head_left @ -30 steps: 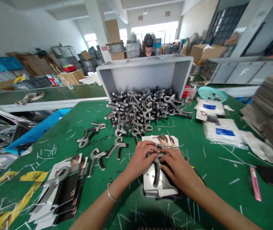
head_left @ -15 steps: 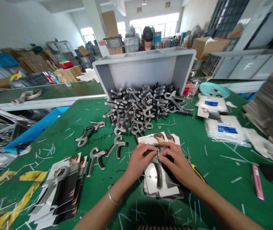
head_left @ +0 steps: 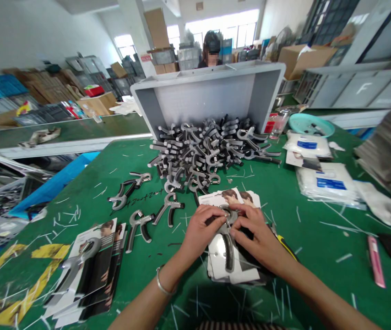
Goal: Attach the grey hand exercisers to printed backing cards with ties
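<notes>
A grey and black hand grip strengthener [head_left: 229, 254] lies on a stack of printed cards [head_left: 244, 275] in front of me. My left hand [head_left: 206, 229] has thumb and fingers pinched together at the spring end of the grip. From the other side my right hand [head_left: 252, 231] closes its fingertips there too. Between the fingertips shows a thin white cable tie [head_left: 229, 222], partly hidden by them. Yellow-handled pliers [head_left: 287, 248] lie beside my right hand, their jaws partly covered.
Behind, a grey crate [head_left: 205, 103] on its side spills a heap of hand grips [head_left: 202, 153]. Several loose grips [head_left: 138, 229] lie left of my hands. Carded grips [head_left: 89, 270] are stacked front left. White bags [head_left: 329, 183] and a pink cutter [head_left: 376, 261] are at right. A person [head_left: 212, 48] sits behind the crate.
The fingers of my right hand have shifted slightly, and the white tie shows more clearly between both hands. The view has moved a little; the other things lie as before.
</notes>
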A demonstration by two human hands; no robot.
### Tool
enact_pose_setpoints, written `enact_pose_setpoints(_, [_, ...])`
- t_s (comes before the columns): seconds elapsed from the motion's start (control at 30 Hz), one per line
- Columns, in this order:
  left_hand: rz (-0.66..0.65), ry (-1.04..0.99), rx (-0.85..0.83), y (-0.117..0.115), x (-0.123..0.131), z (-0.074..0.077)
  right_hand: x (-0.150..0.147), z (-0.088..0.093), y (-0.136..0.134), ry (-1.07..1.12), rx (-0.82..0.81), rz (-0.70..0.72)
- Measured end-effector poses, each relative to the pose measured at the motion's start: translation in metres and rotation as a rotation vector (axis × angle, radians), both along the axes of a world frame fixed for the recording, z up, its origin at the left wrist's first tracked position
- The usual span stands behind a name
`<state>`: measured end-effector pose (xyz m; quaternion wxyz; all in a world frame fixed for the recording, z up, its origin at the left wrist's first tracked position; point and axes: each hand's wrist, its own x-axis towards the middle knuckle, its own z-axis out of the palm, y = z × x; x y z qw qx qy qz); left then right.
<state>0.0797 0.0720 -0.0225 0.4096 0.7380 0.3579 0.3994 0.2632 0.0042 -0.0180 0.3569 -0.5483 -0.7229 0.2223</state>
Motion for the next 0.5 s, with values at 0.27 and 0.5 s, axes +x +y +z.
enact_pose_setpoints(0.27, [-0.030, 0.044, 0.076, -0.001, 0.000, 0.004, -0.002, 0.001, 0.001, 0.003, 0.007, -0.016])
enact_pose_setpoints(0.5, [-0.185, 0.144, 0.136, 0.000, -0.009, 0.011, -0.004, 0.002, 0.002, 0.054, -0.008, -0.059])
